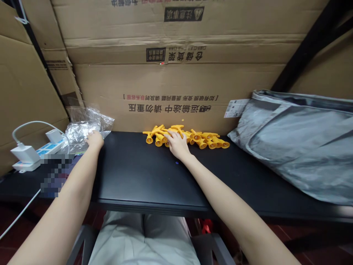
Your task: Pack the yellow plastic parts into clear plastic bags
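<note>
My left hand [95,140] is at the left of the black table, its fingers curled on a crinkled clear plastic bag [79,129]. Part of those fingers is hidden against the plastic. Near the back edge, my right hand [178,144] lies over a heap of yellow plastic pieces [211,140], fingers stretched out and touching some of them. Each piece has a cup-shaped, funnel-like end, and several of these cups face me. The fingers cover part of the heap's middle.
A white power strip [26,165] with a plugged-in charger [25,152] and cable stands at the left, beside a blurred-out flat item. Printed cardboard [176,81] walls the back of the black table [138,176]. A large grey bag [300,147] fills the right side.
</note>
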